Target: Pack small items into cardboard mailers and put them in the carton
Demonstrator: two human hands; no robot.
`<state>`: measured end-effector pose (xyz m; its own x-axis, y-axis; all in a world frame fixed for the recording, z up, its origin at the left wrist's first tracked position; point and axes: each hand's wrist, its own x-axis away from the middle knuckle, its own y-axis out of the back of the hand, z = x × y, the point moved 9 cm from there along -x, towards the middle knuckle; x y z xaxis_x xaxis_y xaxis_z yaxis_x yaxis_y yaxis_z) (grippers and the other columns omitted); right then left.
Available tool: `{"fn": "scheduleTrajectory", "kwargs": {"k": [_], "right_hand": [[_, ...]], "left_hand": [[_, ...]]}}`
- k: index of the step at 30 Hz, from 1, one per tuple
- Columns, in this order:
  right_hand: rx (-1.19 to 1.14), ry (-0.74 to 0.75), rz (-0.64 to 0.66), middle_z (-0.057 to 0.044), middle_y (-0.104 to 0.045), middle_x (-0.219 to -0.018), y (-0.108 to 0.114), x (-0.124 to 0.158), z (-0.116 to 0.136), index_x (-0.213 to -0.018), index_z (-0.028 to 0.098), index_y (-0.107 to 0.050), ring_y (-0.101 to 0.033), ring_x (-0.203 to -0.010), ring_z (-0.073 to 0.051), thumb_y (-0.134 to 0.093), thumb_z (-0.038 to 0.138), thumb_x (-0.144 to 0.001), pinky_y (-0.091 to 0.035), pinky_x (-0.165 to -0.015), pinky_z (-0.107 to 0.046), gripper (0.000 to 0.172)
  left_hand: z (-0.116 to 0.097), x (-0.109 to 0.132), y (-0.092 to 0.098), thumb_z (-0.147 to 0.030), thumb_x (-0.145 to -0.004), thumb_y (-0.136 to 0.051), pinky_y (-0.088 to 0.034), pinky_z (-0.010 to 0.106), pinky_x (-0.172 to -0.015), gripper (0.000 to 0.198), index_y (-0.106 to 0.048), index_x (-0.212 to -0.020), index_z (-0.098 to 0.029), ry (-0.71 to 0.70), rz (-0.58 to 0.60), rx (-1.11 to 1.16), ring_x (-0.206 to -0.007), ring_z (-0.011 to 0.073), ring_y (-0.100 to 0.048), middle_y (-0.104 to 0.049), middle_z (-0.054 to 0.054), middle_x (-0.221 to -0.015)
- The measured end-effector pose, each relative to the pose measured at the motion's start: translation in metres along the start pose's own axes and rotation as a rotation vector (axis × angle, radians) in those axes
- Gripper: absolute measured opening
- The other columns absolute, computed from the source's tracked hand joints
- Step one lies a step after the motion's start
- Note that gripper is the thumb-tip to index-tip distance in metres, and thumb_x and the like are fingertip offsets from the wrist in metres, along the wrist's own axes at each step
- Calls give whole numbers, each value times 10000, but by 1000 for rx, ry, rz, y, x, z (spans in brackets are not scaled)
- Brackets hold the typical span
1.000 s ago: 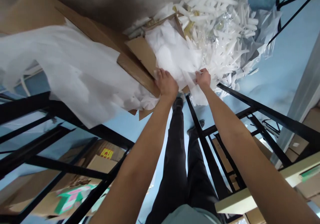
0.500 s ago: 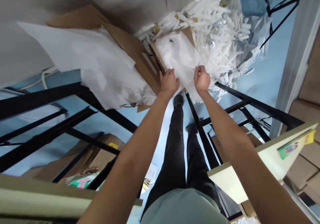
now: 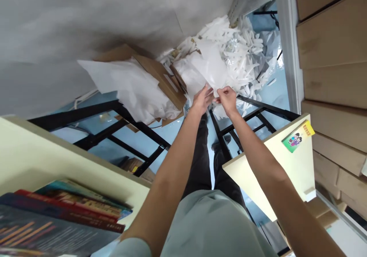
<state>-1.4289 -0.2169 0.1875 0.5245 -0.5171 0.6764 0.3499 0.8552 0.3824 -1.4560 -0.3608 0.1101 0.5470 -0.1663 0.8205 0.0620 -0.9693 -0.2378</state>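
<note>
A thin white sheet (image 3: 213,64) stands lifted in front of me, its lower edge between my hands. My right hand (image 3: 228,99) pinches this edge with thumb and forefinger. Close beside it on the left, my left hand (image 3: 202,99) has its fingers stretched out and apart, near or touching the sheet's lower corner. Behind the sheet lies more white sheeting (image 3: 187,71) over an opened cardboard box, most of which is hidden. Whether the sheet is paper or thin foam I cannot tell.
A larger cardboard box (image 3: 160,77) with white sheets (image 3: 134,91) spilling out lies to the left. White scraps (image 3: 243,50) heap up against the wall. Black metal frames (image 3: 143,125), pale boards (image 3: 275,165), books (image 3: 63,215) and stacked cartons (image 3: 332,81) surround me.
The white sheet has been lifted from the box in front of me. My left hand has left the box edge and come close to my right. The camera view has shifted.
</note>
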Motion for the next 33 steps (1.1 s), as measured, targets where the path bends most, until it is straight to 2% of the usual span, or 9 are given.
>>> {"fn": "scheduleTrajectory", "kwargs": {"k": [4, 8, 12, 16, 18, 23, 26, 29, 33], "right_hand": [[98, 13, -169, 3, -727, -824, 37, 9, -6, -1005, 239, -648, -838, -761, -236, -635, 316, -1002, -680, -702, -321, 78], [373, 151, -237, -59, -802, -974, 60, 31, 11, -1049, 236, -691, -845, -926, -271, -605, 288, -985, -682, -903, -381, 119], [488, 237, -164, -64, -816, -1002, 67, 88, 39, -955, 284, -668, -807, -881, -274, -646, 279, -944, -664, -1005, -436, 25], [326, 234, -194, -49, -789, -1015, 98, 172, 52, -887, 336, -618, -761, -795, -264, -671, 384, -967, -681, -918, -459, 107], [141, 165, -233, -33, -769, -972, 122, 214, 42, -912, 344, -612, -725, -735, -254, -719, 488, -965, -675, -814, -451, 187], [-342, -27, -261, 8, -755, -953, 177, 296, 0, -1240, 318, -667, -675, -727, -215, -958, 588, -712, -591, -661, -362, 660], [-469, -64, -271, -15, -771, -975, 209, 331, -21, -1088, 269, -734, -695, -846, -222, -957, 649, -699, -581, -721, -338, 588], [-557, -76, -443, 15, -699, -848, 252, 369, -52, -919, 240, -716, -612, -782, -180, -899, 705, -779, -514, -690, -299, 518], [-558, -135, -556, 50, -581, -718, 293, 414, -109, -800, 237, -650, -492, -692, -144, -890, 678, -809, -415, -627, -283, 502]], "left_hand": [[6, 10, 5, -410, -984, -844, -578, 485, -1258, 264, -756, -1164, -240, 122, -104, 53, -1380, 282, -778, -803, 146, -1444], [-9, 29, 2, -562, -1054, -753, -566, 511, -1270, 392, -742, -1280, -242, 78, -78, -6, -1426, 302, -754, -776, 161, -1492], [-33, 72, -32, -725, -996, -792, -625, 492, -1194, 558, -747, -1267, -240, 62, 115, 74, -1391, 336, -773, -819, 163, -1395], [-50, 129, -48, -450, -855, -968, -650, 427, -1149, 418, -722, -1128, -252, 53, 34, 131, -1336, 301, -801, -856, 84, -1268], [-56, 163, -56, -345, -772, -970, -650, 414, -1146, 390, -724, -1063, -259, 27, 17, 145, -1344, 304, -798, -868, 60, -1213], [-51, 272, -98, -300, -696, -951, -661, 443, -1129, 404, -783, -1063, -273, 31, 265, 25, -1334, 333, -801, -880, 46, -1184], [-30, 330, -117, -293, -658, -1000, -672, 467, -1104, 488, -785, -1095, -267, 75, 381, -85, -1267, 337, -826, -881, 46, -1125], [-4, 364, -131, -316, -602, -1068, -674, 491, -1112, 624, -772, -1147, -255, 113, 453, -199, -1261, 339, -823, -881, 59, -1136], [21, 376, -149, -413, -616, -1118, -666, 475, -1162, 731, -760, -1238, -278, 34, 464, -345, -1424, 351, -747, -867, 74, -1251]]}}
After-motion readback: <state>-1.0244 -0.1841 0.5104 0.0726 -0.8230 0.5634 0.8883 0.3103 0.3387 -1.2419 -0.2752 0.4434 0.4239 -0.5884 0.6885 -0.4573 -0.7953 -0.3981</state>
